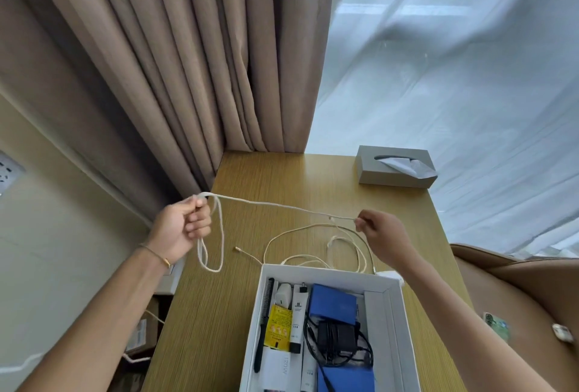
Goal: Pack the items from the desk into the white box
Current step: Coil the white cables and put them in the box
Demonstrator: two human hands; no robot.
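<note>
Coiling step: left hand grips white cable loops, right hand pinches its end; keep loops even, small enough for white box.

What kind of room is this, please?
Probably a hotel room or bedroom: a wooden desk stands against heavy brown curtains and a sheer-curtained window, with a grey tissue box on it.

Legible text: "120W", printed sideways on white carton inside white box. Print on yellow packet and white tube too small to read.
</note>
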